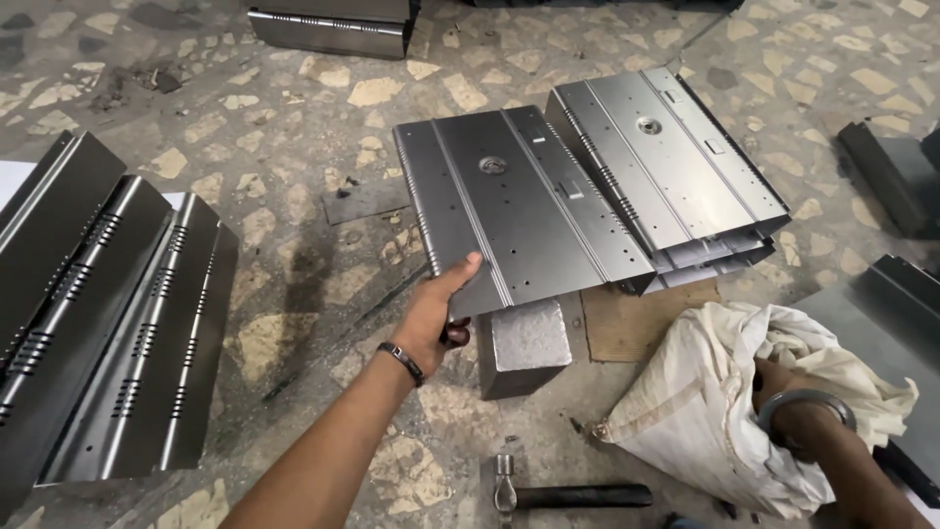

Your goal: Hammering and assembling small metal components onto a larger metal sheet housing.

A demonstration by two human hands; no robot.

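My left hand [438, 315] grips the near corner of a grey sheet-metal panel [519, 206], thumb on top, holding it tilted over a steel block [527, 345]. The panel has ribs, small holes and a round fitting at its middle. My right hand [778, 387] is plunged into a white cloth sack [710, 411]; only the wrist with a metal bangle shows, the fingers are hidden.
A stack of like panels [676, 162] lies behind on a board [632, 318]. Slotted bent panels [108, 313] are piled at left. A hammer [563, 495] lies on the stone floor near me. Dark metal parts [896, 176] sit at right, another [328, 27] at top.
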